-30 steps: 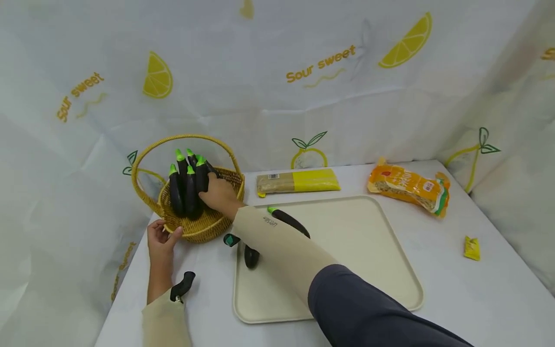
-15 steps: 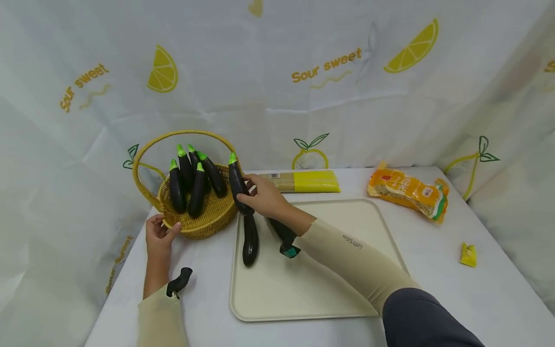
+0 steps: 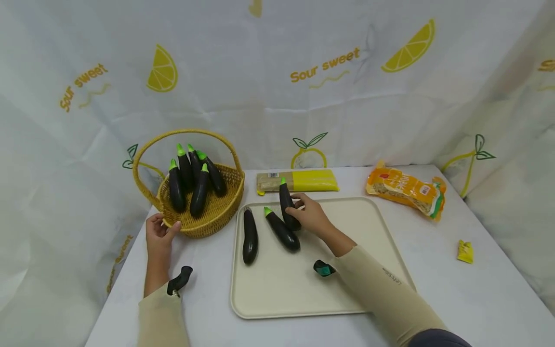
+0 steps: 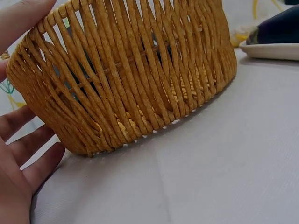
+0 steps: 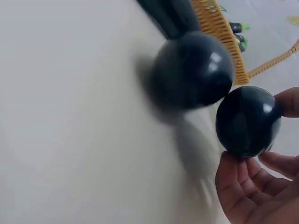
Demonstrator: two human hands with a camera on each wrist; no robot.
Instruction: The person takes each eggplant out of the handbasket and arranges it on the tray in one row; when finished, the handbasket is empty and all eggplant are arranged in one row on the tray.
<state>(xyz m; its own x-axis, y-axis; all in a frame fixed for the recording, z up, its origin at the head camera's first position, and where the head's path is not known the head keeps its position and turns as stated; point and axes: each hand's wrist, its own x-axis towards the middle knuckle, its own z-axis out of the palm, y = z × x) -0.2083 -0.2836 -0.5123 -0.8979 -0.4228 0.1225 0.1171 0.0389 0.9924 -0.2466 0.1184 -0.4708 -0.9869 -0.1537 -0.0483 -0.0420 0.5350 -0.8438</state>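
Note:
My right hand (image 3: 310, 215) pinches a dark eggplant (image 3: 286, 205) with a green cap, held over the back of the beige tray (image 3: 269, 303). In the right wrist view that eggplant's rounded end (image 5: 247, 122) sits between thumb and fingers. Close beside it another eggplant (image 3: 283, 232) lies slanted on the tray, and a third eggplant (image 3: 250, 238) lies at the tray's left side. My left hand (image 3: 160, 241) grips the near left rim of the wicker basket (image 3: 212, 224), thumb over the rim and fingers against the outer wall (image 4: 121, 79). Several eggplants (image 3: 199, 193) lean inside the basket.
Behind the tray lies a yellow and tan packet (image 3: 299, 181). At the back right is an orange bag (image 3: 407, 190), with a small yellow sachet (image 3: 465, 251) nearer the table's right edge. A tall handle (image 3: 191, 131) arches over the basket. White printed sheeting hangs behind.
My right hand has taken an eggplant out of the basket and carried it right, over the tray. My left hand has stayed on the basket rim.

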